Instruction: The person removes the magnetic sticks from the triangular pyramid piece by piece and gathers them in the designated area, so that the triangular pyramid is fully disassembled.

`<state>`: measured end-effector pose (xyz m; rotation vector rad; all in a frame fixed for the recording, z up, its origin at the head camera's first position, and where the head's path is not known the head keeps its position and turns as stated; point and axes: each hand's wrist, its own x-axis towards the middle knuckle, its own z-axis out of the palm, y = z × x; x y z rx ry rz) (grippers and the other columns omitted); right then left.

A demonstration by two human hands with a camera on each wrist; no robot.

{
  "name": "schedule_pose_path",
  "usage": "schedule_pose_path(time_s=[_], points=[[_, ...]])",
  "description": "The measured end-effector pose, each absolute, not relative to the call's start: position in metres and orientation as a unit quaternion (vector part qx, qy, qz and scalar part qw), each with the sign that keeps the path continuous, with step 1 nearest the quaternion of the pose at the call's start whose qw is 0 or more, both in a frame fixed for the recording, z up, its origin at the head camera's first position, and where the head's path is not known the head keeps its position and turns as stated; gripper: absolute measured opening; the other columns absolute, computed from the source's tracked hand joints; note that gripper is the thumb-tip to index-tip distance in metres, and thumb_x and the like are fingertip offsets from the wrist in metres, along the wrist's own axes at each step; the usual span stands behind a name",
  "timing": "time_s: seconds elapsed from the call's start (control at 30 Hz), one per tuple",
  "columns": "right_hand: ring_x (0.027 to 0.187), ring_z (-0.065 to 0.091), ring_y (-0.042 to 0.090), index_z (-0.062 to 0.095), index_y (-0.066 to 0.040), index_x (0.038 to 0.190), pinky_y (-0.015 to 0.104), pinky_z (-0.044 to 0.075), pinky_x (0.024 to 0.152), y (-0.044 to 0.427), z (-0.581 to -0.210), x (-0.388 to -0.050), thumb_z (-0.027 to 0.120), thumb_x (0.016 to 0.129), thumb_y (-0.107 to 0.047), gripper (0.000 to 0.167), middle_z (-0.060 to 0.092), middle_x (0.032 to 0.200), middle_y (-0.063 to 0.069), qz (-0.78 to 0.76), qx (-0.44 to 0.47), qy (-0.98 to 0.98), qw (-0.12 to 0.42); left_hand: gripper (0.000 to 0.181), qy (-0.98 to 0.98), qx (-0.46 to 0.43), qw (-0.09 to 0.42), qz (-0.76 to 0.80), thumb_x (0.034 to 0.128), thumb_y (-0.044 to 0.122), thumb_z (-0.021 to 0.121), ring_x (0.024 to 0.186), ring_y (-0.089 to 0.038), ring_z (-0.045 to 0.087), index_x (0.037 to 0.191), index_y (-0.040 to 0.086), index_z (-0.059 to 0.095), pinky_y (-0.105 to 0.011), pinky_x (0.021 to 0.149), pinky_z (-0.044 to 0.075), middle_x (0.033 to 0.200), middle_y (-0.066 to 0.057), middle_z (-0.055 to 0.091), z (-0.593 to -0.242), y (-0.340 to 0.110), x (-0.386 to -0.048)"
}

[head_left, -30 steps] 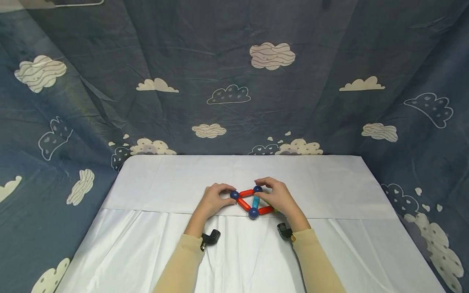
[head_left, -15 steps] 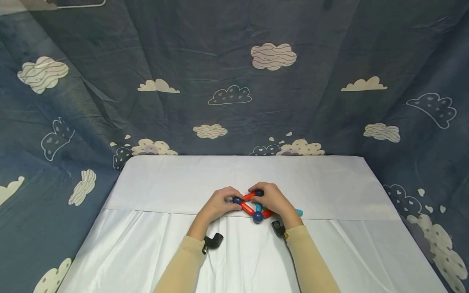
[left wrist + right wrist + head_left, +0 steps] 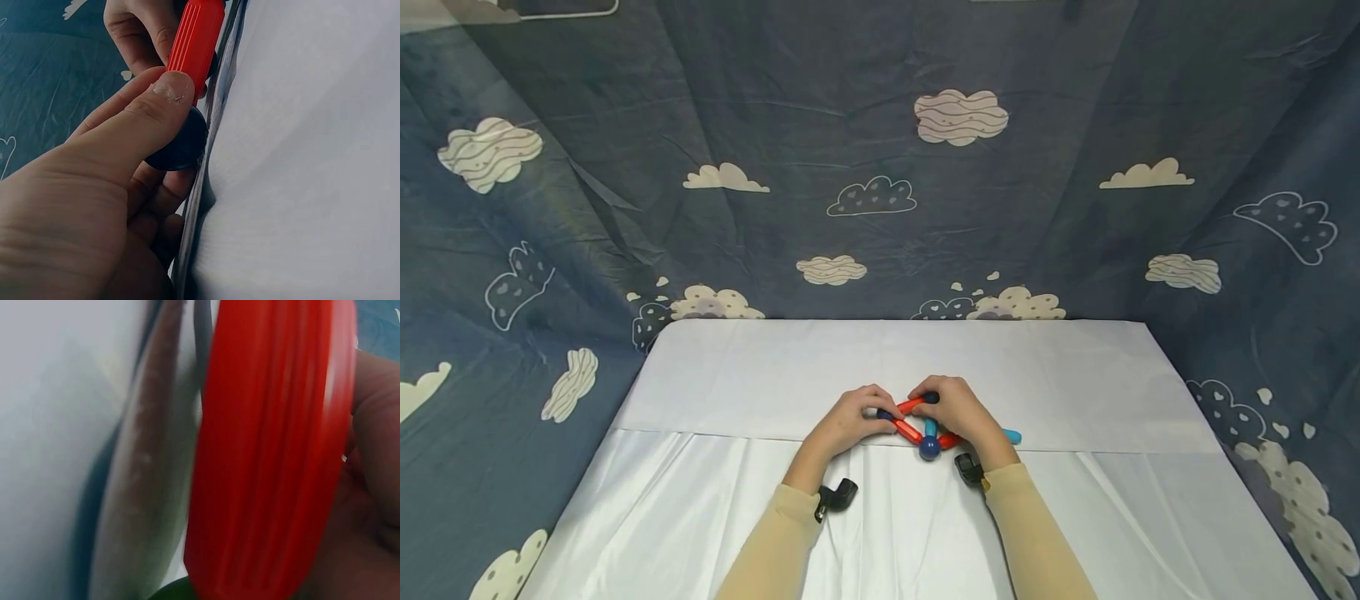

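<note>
A ball-and-rod building toy lies over the white table in the head view. Its dark blue near ball (image 3: 929,448) joins a red rod (image 3: 907,431), a light blue rod (image 3: 931,428) and another red rod (image 3: 949,440). My left hand (image 3: 847,423) pinches the toy's left corner; in the left wrist view the thumb presses where a red rod (image 3: 197,44) meets a dark ball (image 3: 181,147). My right hand (image 3: 958,412) holds the far corner at a dark blue ball (image 3: 932,397). A ridged red rod (image 3: 269,444) fills the right wrist view, hiding most of that grip.
A light blue rod end (image 3: 1013,436) sticks out right of the right wrist. Part of a green piece (image 3: 175,590) shows low in the right wrist view. The white table (image 3: 737,375) backs onto a dark cloud-print curtain (image 3: 865,125). Both wrists wear black cameras (image 3: 837,497).
My hands have come closer together, the left fingers now covering more of the left corner. The toy has shifted slightly right and nearer. A light blue rod end has come into view beyond the right wrist.
</note>
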<state>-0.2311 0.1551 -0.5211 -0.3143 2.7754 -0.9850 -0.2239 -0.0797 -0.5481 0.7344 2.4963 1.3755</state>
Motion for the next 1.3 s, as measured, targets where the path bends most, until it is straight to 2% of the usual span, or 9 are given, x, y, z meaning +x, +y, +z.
schedule_pose_path(time_s=[0.43, 0.8, 0.97, 1.07, 1.13, 1.23, 1.3], points=[[0.122, 0.067, 0.033, 0.081, -0.014, 0.115, 0.056, 0.050, 0.114, 0.156, -0.525, -0.230, 0.083, 0.094, -0.021, 0.023, 0.077, 0.124, 0.010, -0.331, -0.073, 0.939, 0.065, 0.014, 0.848, 0.230, 0.112, 0.465, 0.0926, 0.029, 0.084, 0.119, -0.018, 0.063, 0.106, 0.031, 0.082, -0.047, 0.112, 0.048, 0.117, 0.009, 0.068, -0.550, -0.079, -0.220], [0.131, 0.064, 0.035, 0.079, -0.013, 0.123, 0.058, 0.046, 0.118, 0.164, -0.523, -0.235, 0.081, 0.095, -0.022, 0.029, 0.074, 0.132, 0.011, -0.326, -0.063, 0.941, 0.062, 0.022, 0.853, 0.240, 0.090, 0.455, 0.0915, 0.030, 0.085, 0.114, -0.015, 0.065, 0.113, 0.029, 0.080, -0.043, 0.107, 0.050, 0.116, 0.009, 0.070, -0.551, -0.076, -0.219], [0.131, 0.064, 0.034, 0.077, -0.013, 0.127, 0.057, 0.049, 0.115, 0.165, -0.513, -0.227, 0.080, 0.096, -0.021, 0.032, 0.074, 0.131, 0.009, -0.333, -0.090, 0.939, 0.003, 0.019, 0.857, 0.239, 0.085, 0.450, 0.0913, 0.030, 0.085, 0.111, -0.013, 0.064, 0.109, 0.029, 0.080, -0.041, 0.105, 0.050, 0.114, 0.010, 0.069, -0.550, -0.075, -0.219], [0.123, 0.067, 0.032, 0.076, -0.013, 0.126, 0.056, 0.053, 0.110, 0.166, -0.502, -0.214, 0.080, 0.096, -0.022, 0.032, 0.075, 0.123, 0.007, -0.365, -0.094, 0.925, -0.042, 0.018, 0.858, 0.239, 0.084, 0.446, 0.0912, 0.030, 0.085, 0.110, -0.013, 0.063, 0.108, 0.029, 0.080, -0.041, 0.104, 0.050, 0.113, 0.010, 0.069, -0.550, -0.075, -0.218], [0.113, 0.069, 0.029, 0.076, -0.013, 0.126, 0.051, 0.056, 0.104, 0.167, -0.495, -0.202, 0.081, 0.096, -0.023, 0.032, 0.075, 0.114, 0.005, -0.404, -0.082, 0.910, -0.049, 0.017, 0.858, 0.240, 0.083, 0.445, 0.0912, 0.030, 0.086, 0.110, -0.013, 0.064, 0.108, 0.028, 0.080, -0.041, 0.104, 0.050, 0.113, 0.010, 0.070, -0.549, -0.076, -0.218], [0.086, 0.065, 0.020, 0.075, -0.014, 0.127, 0.034, 0.058, 0.079, 0.168, -0.493, -0.182, 0.080, 0.096, -0.023, 0.033, 0.070, 0.092, 0.001, -0.480, -0.041, 0.876, -0.017, 0.016, 0.860, 0.245, 0.079, 0.440, 0.0911, 0.030, 0.085, 0.109, -0.013, 0.063, 0.106, 0.028, 0.080, -0.040, 0.104, 0.050, 0.112, 0.009, 0.070, -0.548, -0.075, -0.217], [0.065, 0.058, 0.016, 0.074, -0.015, 0.130, 0.026, 0.050, 0.060, 0.167, -0.497, -0.169, 0.080, 0.096, -0.024, 0.035, 0.064, 0.077, 0.000, -0.525, -0.007, 0.851, 0.023, 0.016, 0.862, 0.248, 0.075, 0.436, 0.0911, 0.031, 0.085, 0.108, -0.012, 0.063, 0.106, 0.028, 0.080, -0.039, 0.103, 0.050, 0.111, 0.009, 0.070, -0.549, -0.074, -0.217]])
